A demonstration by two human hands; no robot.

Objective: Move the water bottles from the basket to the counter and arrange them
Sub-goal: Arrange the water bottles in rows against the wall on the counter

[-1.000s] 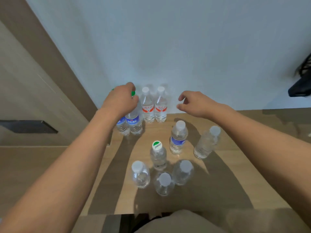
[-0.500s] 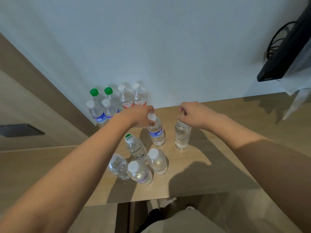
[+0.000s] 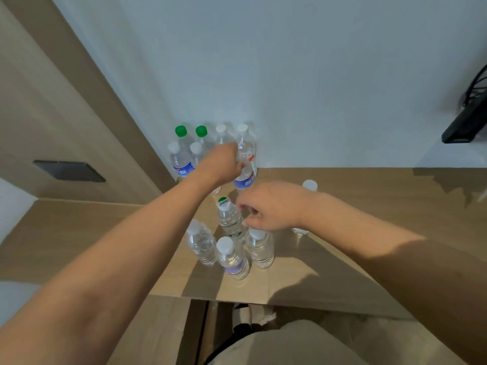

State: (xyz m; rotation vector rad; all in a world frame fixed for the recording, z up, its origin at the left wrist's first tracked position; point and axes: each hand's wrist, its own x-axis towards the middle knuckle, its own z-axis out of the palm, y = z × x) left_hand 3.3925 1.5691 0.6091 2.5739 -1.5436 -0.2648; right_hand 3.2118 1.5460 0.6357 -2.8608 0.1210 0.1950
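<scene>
Two hands work above a wooden counter (image 3: 369,201) that meets a pale wall. No basket is in view; every bottle you can see already stands on the counter, so by my reading you are at the arranging step.

Your left hand (image 3: 220,164) reaches to the back, fingers curled round the top of a blue-labelled bottle (image 3: 243,177), holding it just in front of a red-labelled bottle (image 3: 247,151) in the wall group. That group also has two green-capped bottles (image 3: 181,131) in its rear row and white-capped ones in front.

Your right hand (image 3: 271,206) hovers nearer you, fingers loosely curled and holding nothing, just beside a bottle with a green-and-white cap (image 3: 228,217). Three more clear bottles (image 3: 232,256) cluster below it, and another bottle (image 3: 309,185) shows behind your right wrist.

Next, probably: set the blue-labelled bottle upright in the front row without knocking its neighbours, then close your right hand on the green-and-white-capped bottle.
</scene>
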